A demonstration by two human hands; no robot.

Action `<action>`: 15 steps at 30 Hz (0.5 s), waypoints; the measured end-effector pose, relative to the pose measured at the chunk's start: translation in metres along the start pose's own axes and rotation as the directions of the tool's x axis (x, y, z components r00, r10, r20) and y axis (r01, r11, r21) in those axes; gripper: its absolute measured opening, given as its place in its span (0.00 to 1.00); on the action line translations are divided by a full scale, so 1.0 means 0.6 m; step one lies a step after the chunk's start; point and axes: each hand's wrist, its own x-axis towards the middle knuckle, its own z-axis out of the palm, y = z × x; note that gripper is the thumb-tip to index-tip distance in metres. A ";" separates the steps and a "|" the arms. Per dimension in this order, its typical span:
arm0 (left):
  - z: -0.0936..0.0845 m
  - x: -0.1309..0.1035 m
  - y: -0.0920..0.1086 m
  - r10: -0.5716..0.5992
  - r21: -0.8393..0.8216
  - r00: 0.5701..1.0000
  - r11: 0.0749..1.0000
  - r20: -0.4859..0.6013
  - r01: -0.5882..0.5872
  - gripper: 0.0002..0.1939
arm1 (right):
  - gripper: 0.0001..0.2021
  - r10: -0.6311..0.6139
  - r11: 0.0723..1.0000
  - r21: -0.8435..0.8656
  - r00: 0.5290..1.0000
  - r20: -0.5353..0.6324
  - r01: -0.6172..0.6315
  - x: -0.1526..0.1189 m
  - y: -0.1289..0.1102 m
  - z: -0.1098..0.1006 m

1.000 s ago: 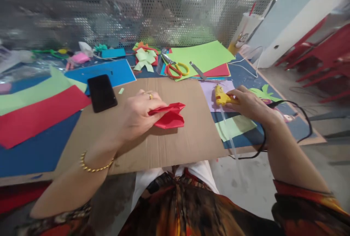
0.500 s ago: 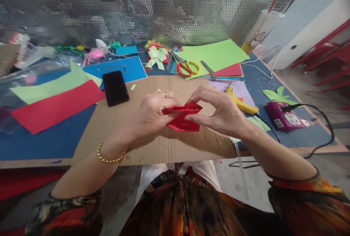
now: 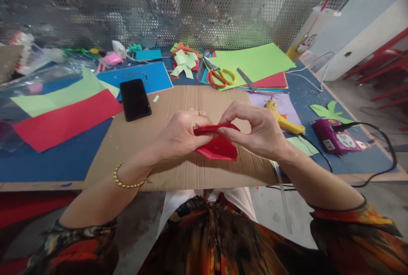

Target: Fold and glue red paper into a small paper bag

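Observation:
Between my two hands a folded piece of red paper (image 3: 219, 147) is held above the brown cardboard sheet (image 3: 178, 177). My left hand (image 3: 186, 132) grips its left end, thumb in front and the other fingers behind. With thumb and index finger, my right hand (image 3: 255, 128) pinches the upper folded edge near its right end. The lower part of the paper hangs as a flap toward me. Some of its folds are hidden by my fingers.
Left of the cardboard lie a black phone (image 3: 135, 100) and a red paper strip (image 3: 66, 117). Behind are scissors (image 3: 219, 75) and green sheets (image 3: 251, 64). To the right are a yellow glue gun (image 3: 287, 124), a purple power box (image 3: 338, 137) with a black cord, and a cup (image 3: 310, 32).
The upper fold of the red paper is pressed flatter, and my right thumb has moved up onto its edge. The lower flap tilts more toward me. The view has shifted slightly.

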 end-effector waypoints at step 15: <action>-0.008 0.005 0.026 -0.224 -0.106 0.971 0.967 0.081 0.232 0.13 | 0.10 -0.007 1.000 0.018 1.000 0.003 0.007 -0.001 0.001 0.002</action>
